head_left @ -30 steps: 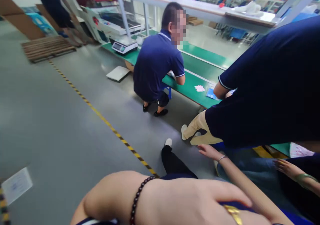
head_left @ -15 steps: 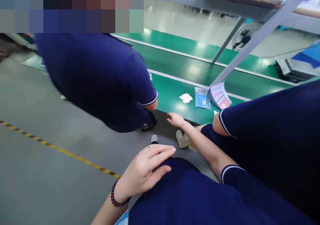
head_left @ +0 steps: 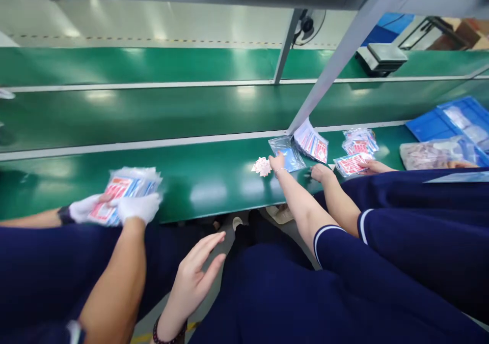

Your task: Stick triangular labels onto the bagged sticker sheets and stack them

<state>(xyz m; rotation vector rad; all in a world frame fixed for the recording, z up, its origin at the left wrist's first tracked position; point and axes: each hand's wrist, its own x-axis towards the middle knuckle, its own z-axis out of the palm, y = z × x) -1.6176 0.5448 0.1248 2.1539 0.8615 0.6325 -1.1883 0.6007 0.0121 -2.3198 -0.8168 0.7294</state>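
Note:
My left hand (head_left: 196, 278), with a dark bead bracelet, is held in front of my body below the bench edge. Its fingers are stretched out, the thumb stands apart, and it holds nothing. Out over the green bench (head_left: 214, 181) reaches my right hand (head_left: 278, 163), its fingers apart at the left edge of a clear plastic bag (head_left: 291, 156) with something blue inside. Whether the fingertips touch the bag I cannot tell. Just left of that hand lies a small pile of pink and white paper pieces (head_left: 262, 166). A fanned stack of printed packets (head_left: 312, 141) lies beyond the bag.
At left, a co-worker's white-gloved hands (head_left: 139, 206) hold printed packets (head_left: 120, 191). Another co-worker's bare hand (head_left: 372, 166) at right holds a packet (head_left: 351, 164). A slanted metal post (head_left: 332, 74) rises behind the bag. Blue bins (head_left: 433, 124) and a filled plastic bag (head_left: 424, 154) stand far right.
My view has swung round to face the bench. My right hand has moved from short of the bench edge to over it, beside the bag. My left hand stays low with its fingers extended.

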